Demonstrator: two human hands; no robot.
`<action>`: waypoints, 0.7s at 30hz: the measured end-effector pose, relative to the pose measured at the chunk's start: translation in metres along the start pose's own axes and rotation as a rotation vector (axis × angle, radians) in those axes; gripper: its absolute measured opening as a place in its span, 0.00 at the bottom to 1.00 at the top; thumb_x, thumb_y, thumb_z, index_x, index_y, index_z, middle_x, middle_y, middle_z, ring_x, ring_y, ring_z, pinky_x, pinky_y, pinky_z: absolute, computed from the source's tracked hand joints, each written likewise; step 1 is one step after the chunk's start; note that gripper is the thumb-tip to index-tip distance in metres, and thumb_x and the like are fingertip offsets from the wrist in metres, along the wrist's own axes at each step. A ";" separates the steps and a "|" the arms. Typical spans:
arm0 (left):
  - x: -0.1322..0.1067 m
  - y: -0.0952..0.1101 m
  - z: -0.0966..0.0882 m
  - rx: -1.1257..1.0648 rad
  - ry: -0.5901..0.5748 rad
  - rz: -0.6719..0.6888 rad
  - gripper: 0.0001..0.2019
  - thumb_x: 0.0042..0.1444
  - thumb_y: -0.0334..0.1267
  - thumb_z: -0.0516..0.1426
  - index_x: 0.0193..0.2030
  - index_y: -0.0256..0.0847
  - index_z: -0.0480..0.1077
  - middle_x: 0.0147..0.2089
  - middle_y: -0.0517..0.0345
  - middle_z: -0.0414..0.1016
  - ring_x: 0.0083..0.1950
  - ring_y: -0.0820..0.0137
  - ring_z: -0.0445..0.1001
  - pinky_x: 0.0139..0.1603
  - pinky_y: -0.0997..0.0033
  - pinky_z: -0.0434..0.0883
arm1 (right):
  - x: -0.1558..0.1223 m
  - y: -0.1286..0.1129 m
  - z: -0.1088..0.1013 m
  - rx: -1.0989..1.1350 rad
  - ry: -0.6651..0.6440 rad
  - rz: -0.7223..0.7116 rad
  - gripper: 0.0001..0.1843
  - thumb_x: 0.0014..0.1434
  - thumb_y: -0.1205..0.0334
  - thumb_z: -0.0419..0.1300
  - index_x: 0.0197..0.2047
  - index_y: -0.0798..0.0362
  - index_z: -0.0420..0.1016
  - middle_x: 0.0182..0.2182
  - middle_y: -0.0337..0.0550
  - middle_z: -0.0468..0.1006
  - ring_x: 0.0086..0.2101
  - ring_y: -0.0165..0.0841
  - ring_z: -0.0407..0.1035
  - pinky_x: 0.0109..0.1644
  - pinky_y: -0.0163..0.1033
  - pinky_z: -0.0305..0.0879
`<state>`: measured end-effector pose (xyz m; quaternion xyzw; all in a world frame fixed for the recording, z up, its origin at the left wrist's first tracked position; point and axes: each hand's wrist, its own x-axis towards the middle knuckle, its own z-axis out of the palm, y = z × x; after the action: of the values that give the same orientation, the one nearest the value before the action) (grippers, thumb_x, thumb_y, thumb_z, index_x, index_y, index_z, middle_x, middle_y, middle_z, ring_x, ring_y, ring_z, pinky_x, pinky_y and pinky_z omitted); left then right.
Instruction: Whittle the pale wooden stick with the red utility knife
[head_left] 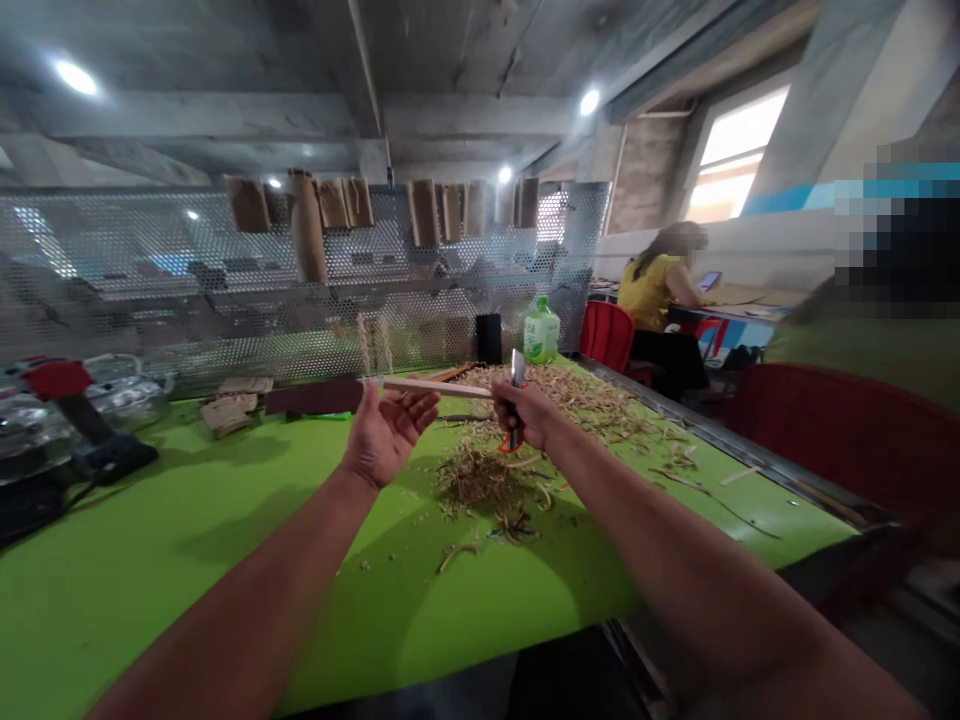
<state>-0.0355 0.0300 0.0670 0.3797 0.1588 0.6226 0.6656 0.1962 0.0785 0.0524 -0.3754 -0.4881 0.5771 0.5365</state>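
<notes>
Wooden stick (435,386) runs from the curled fingers of my right hand (526,415) out past the fingertips of my left hand (386,432), whose fingers are spread wide. Those right fingers also clench a utility knife (516,370), blade upright. Wood shavings (480,475) lie below the fingers on a green table (150,570).

**Concrete Room, Window Light**

From here I see a bare concrete ceiling (225,50) with round lamps (75,76), a bright window (739,150) on the right, a perforated metal screen (150,270) hung with paper bags (424,212), a long green table (150,560) and a red chair (607,335).
</notes>
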 end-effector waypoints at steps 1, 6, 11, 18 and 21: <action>0.002 -0.001 -0.001 0.007 -0.010 0.052 0.24 0.54 0.56 0.61 0.45 0.36 0.73 0.42 0.49 0.80 0.46 0.64 0.79 0.49 0.64 0.76 | -0.003 0.001 0.004 -0.025 -0.036 0.025 0.21 0.49 0.48 0.68 0.27 0.51 0.62 0.14 0.29 0.65 0.13 0.21 0.51 0.14 0.28 0.48; 0.001 -0.027 -0.001 0.245 0.010 0.051 0.21 0.44 0.35 0.70 0.46 0.42 0.73 0.46 0.58 0.79 0.43 0.73 0.77 0.47 0.71 0.73 | -0.017 0.013 0.025 -0.173 -0.203 0.083 0.21 0.50 0.44 0.67 0.28 0.52 0.66 0.14 0.32 0.70 0.12 0.22 0.54 0.13 0.27 0.48; -0.004 -0.047 0.004 0.344 0.060 -0.023 0.13 0.51 0.40 0.67 0.40 0.38 0.72 0.37 0.57 0.77 0.40 0.70 0.76 0.41 0.71 0.72 | -0.019 0.021 0.035 -0.256 -0.300 0.022 0.24 0.53 0.39 0.63 0.32 0.54 0.71 0.15 0.35 0.72 0.11 0.23 0.56 0.12 0.29 0.49; 0.003 -0.023 0.003 0.162 0.305 -0.162 0.03 0.57 0.30 0.56 0.36 0.39 0.64 0.25 0.64 0.68 0.25 0.74 0.72 0.29 0.72 0.74 | -0.013 0.019 0.025 -0.203 -0.106 -0.034 0.17 0.51 0.49 0.66 0.29 0.53 0.68 0.16 0.31 0.69 0.14 0.23 0.58 0.16 0.28 0.55; -0.001 -0.024 0.007 0.185 0.323 -0.238 0.07 0.55 0.25 0.54 0.33 0.40 0.60 0.20 0.69 0.58 0.15 0.81 0.57 0.14 0.83 0.56 | -0.012 0.022 0.025 -0.192 -0.109 -0.019 0.16 0.47 0.52 0.67 0.27 0.53 0.66 0.16 0.31 0.69 0.15 0.24 0.59 0.17 0.29 0.56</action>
<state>-0.0139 0.0287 0.0546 0.3131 0.3633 0.5750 0.6629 0.1687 0.0639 0.0356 -0.3887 -0.5732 0.5421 0.4760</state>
